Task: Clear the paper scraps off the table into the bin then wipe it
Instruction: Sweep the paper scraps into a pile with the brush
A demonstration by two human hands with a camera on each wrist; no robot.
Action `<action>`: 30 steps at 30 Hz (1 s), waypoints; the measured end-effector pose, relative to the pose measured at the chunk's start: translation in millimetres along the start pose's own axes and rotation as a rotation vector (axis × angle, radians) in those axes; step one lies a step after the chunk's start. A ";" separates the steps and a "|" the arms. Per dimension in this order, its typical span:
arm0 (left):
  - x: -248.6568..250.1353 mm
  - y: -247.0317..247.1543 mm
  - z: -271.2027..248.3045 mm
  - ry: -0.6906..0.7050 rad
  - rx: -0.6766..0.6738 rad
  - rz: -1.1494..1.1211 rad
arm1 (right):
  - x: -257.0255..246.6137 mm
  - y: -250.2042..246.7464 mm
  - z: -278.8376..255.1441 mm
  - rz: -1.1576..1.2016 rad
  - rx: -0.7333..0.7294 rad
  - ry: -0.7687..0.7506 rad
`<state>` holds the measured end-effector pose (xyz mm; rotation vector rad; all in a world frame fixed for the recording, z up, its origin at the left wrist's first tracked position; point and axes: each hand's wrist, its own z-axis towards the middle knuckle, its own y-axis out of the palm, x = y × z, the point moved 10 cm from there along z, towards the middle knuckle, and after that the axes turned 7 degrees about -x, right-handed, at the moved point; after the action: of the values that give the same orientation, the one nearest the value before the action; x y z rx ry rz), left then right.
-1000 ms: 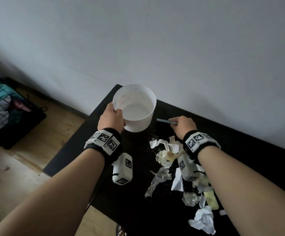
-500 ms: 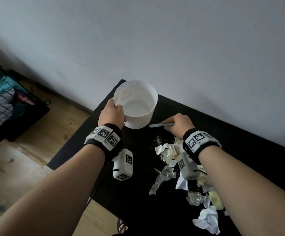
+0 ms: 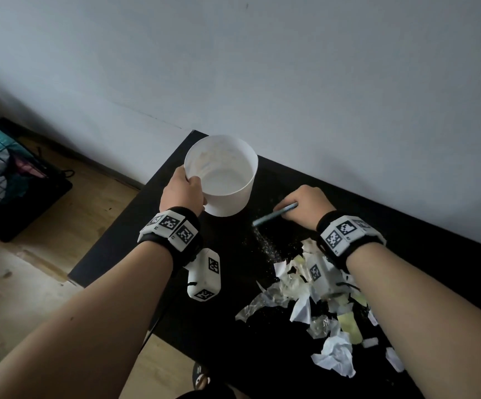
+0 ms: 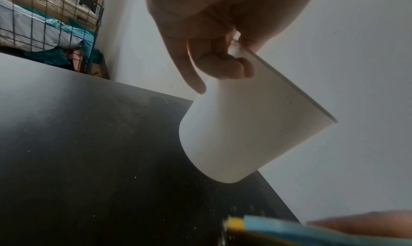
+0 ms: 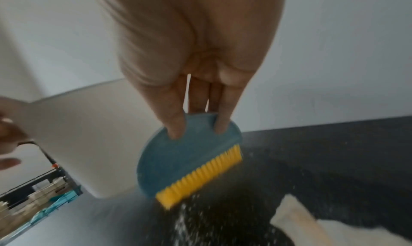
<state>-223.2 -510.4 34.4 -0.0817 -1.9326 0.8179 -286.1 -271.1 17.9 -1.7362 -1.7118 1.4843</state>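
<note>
Plainly, the paper scraps (image 3: 311, 300) are feather-light, limp stuff: torn white and pale yellow pieces, some crumpled, some glossy like film, heaped on the black table (image 3: 227, 326) on the near side of the bin (image 3: 222, 180), with a trail of fine crumbs (image 5: 185, 219) leading from the heap toward it. Such pieces would likely flutter or scatter under a hard shove, so a low, gentle sweep or a loose gathering pinch suits them better than any firm grab. The bin, a white open tub, looks light and stiff; the left hand (image 3: 182, 191) grips it at the rim, thumb inside and fingers curled on the outer wall, and holds it tilted clear of the table with its mouth turned toward the heap. The right hand (image 3: 305, 207), just beside the bin, pinches a small blue brush (image 5: 185, 152) by its flat rounded back, its yellow bristles (image 5: 200, 177) down at the crumbs. The brush seems rigid, the bristles springy.
</note>
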 end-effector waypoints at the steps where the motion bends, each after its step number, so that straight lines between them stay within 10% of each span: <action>1: -1.1 0.1 -0.8 -0.001 0.000 -0.001 | -3.4 6.6 2.1 0.011 0.012 -0.001; 12: -0.5 12.7 -9.6 0.003 -0.038 -0.007 | 17.4 32.6 -24.4 -0.060 -0.231 0.082; 20: 22.9 47.8 -21.8 0.065 -0.126 0.030 | 99.5 -33.8 -67.8 0.017 0.349 0.344; 24: 26.2 60.4 -26.6 0.085 -0.158 0.054 | 135.1 2.2 -81.9 0.060 0.182 0.514; 30: 37.9 71.7 -31.7 0.114 -0.186 0.057 | 106.1 23.9 -75.7 0.125 0.054 0.387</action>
<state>-236.5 -424.4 31.4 -0.2910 -1.9010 0.6545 -237.6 -152.6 -16.1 -1.9753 -1.3765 1.1311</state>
